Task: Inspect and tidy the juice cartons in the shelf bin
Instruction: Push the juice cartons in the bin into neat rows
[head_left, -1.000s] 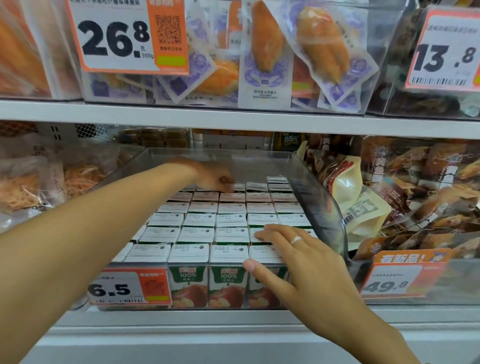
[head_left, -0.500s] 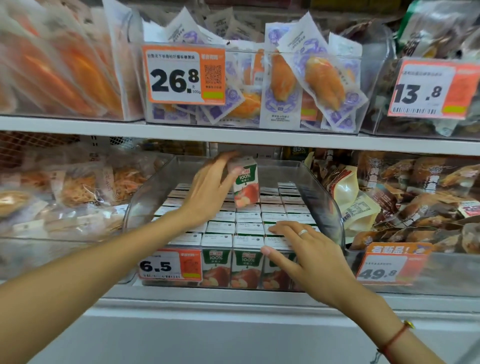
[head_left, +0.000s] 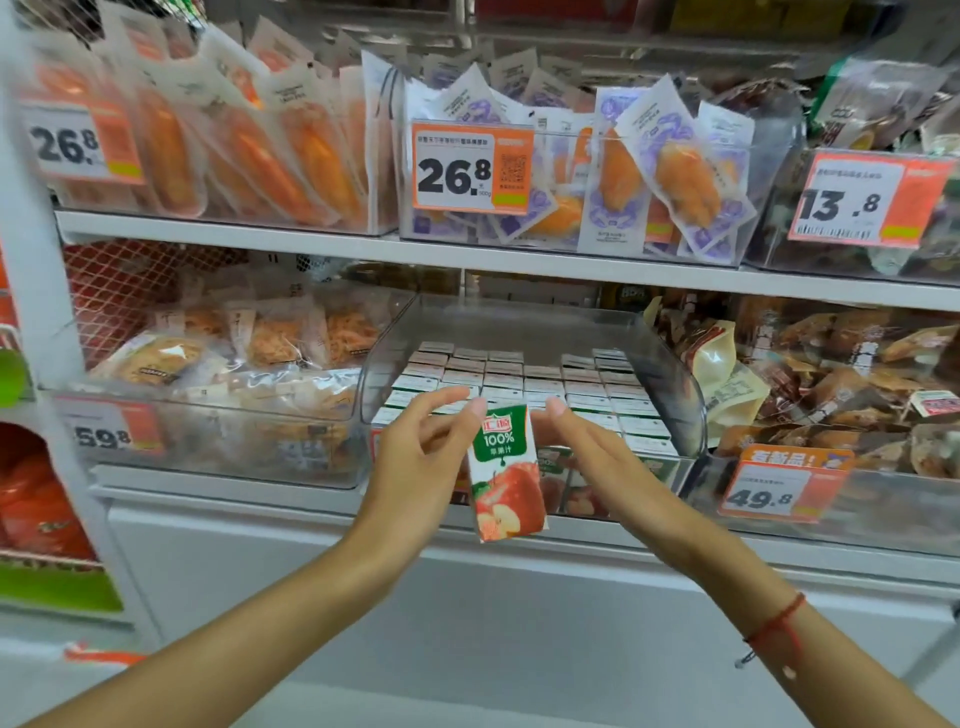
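Here I see one juice carton (head_left: 506, 470) held upright in front of the clear shelf bin (head_left: 675, 374), pinched by my left hand (head_left: 415, 467). My right hand (head_left: 597, 462) hovers just beside it, fingers spread. More cartons (head_left: 524, 384) stand packed in rows inside the bin.

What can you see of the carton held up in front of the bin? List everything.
The carton is a small box, seemingly printed card: green top with a red logo and "100%", white middle, red apples below. It looks intact, tilted slightly, held out in front of the clear bin of matching cartons. The left hand grips its left side; the right hand hovers at its right, contact unclear.
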